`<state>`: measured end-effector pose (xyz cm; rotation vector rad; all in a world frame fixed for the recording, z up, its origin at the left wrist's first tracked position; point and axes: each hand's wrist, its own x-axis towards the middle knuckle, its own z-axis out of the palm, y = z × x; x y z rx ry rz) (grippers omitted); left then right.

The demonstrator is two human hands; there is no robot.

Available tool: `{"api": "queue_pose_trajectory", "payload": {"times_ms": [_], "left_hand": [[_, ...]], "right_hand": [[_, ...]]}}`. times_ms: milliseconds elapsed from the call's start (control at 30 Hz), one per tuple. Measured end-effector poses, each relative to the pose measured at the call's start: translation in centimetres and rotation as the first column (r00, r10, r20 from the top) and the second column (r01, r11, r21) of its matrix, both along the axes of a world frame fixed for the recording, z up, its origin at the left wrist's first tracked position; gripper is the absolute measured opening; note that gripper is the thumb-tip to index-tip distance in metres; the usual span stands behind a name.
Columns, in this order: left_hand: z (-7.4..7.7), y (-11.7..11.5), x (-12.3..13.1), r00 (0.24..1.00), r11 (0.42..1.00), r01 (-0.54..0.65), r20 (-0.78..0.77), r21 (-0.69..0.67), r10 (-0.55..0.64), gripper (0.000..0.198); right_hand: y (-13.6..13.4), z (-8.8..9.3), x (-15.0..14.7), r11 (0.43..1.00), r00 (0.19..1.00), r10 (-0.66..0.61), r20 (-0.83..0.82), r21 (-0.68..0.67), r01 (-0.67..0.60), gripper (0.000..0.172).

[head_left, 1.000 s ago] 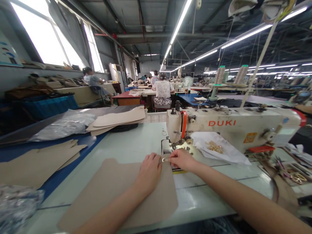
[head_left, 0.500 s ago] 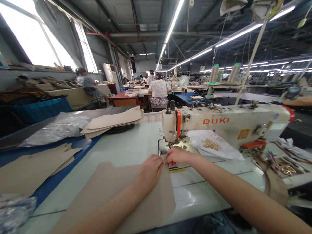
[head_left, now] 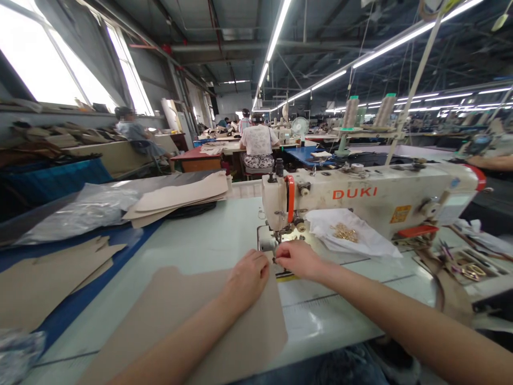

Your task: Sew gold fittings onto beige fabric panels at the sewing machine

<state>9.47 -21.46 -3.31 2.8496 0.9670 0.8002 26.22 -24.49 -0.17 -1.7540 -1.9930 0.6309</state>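
A large beige panel (head_left: 224, 331), which looks like fabric or leather, lies flat on the pale green table in front of the sewing machine (head_left: 320, 187). My left hand (head_left: 249, 277) rests on its upper right corner, fingers curled together and closed at the edge near the needle. Just right of it, my right hand (head_left: 300, 259) is closed in a pinch beside the presser foot (head_left: 278, 235). Whatever lies between its fingertips is too small and partly hidden to make out. Behind that hand, a white bag (head_left: 352, 232) holds small gold-coloured metal pieces (head_left: 344, 232).
Stacked beige panels (head_left: 182, 195) and clear plastic bags (head_left: 84, 214) lie to the left, with more panels (head_left: 52, 278) on a blue surface. On the right, a tray (head_left: 476, 272) holds scissors. Thread cones (head_left: 351, 113) stand behind the machine. Another person (head_left: 258, 141) sits ahead.
My right hand has shifted slightly right, its fingertips now raised and pinched together. The left hand stays on the panel, and the whole view has moved a little.
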Motion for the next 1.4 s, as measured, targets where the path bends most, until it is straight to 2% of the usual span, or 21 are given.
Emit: {"api": "queue_pose_trajectory", "payload": {"times_ms": [67, 100, 167, 233, 267, 333, 467, 667, 733, 867, 967, 1133, 1400], "left_hand": [[-0.2, 0.1, -0.1, 1.0, 1.0, 0.012, 0.011, -0.01, -0.012, 0.018], [-0.3, 0.1, -0.1, 1.0, 1.0, 0.017, 0.019, -0.012, -0.017, 0.018], [-0.3, 0.1, -0.1, 0.999, 1.0, 0.021, 0.033, -0.006, -0.02, 0.017], [-0.2, 0.0, 0.0, 0.999, 1.0, 0.016, 0.039, 0.009, -0.017, 0.017], [-0.1, 0.0, 0.0, 0.999, 1.0, 0.015, 0.04, 0.019, -0.016, 0.017], [0.2, -0.1, 0.0, 0.999, 0.999, 0.023, 0.043, 0.042, -0.025, 0.017], [0.5, -0.2, 0.1, 0.999, 0.998, 0.045, 0.019, 0.046, -0.046, 0.018], [0.4, -0.1, 0.0, 0.999, 0.999, 0.029, -0.041, -0.029, -0.03, 0.017], [0.3, 0.0, -0.1, 0.997, 0.999, 0.031, -0.063, -0.032, -0.033, 0.016], [0.4, 0.3, -0.2, 0.993, 0.998, 0.05, -0.109, -0.037, -0.054, 0.016], [0.5, 0.4, -0.2, 0.99, 0.997, 0.061, -0.127, -0.039, -0.066, 0.016], [0.3, 0.5, -0.2, 0.989, 0.999, 0.052, -0.137, -0.007, -0.052, 0.015], [-0.1, 0.6, -0.3, 0.995, 0.996, 0.081, -0.059, 0.024, -0.079, 0.017]], "right_hand": [[-1.6, -0.4, 0.7, 0.993, 0.995, 0.07, 0.066, 0.095, -0.076, 0.014], [-2.3, -0.6, 1.1, 0.976, 0.982, 0.135, 0.132, 0.152, -0.154, 0.013], [-3.7, -0.9, 1.6, 0.886, 0.896, 0.276, 0.348, 0.268, -0.377, 0.014], [-4.5, -1.1, 1.9, 0.763, 0.766, 0.343, 0.543, 0.315, -0.565, 0.014], [-4.7, -1.2, 2.0, 0.723, 0.722, 0.351, 0.597, 0.317, -0.614, 0.013], [-4.7, -1.3, 2.0, 0.686, 0.676, 0.346, 0.651, 0.315, -0.656, 0.015], [-4.1, -1.6, 1.7, 0.678, 0.686, 0.325, 0.651, 0.346, -0.649, 0.017], [-3.3, -2.6, 0.7, 0.672, 0.77, 0.26, 0.583, 0.463, -0.578, 0.022], [-3.2, -2.6, 0.4, 0.668, 0.781, 0.246, 0.574, 0.484, -0.566, 0.017], [-3.0, -2.5, 0.3, 0.64, 0.738, 0.314, 0.598, 0.44, -0.63, 0.013], [-2.9, -2.5, 0.3, 0.644, 0.717, 0.361, 0.596, 0.397, -0.654, 0.013], [-2.9, -2.7, 0.4, 0.653, 0.726, 0.398, 0.56, 0.383, -0.654, 0.013], [-2.9, -2.8, 0.4, 0.681, 0.783, 0.412, 0.467, 0.413, -0.605, 0.019]]}}
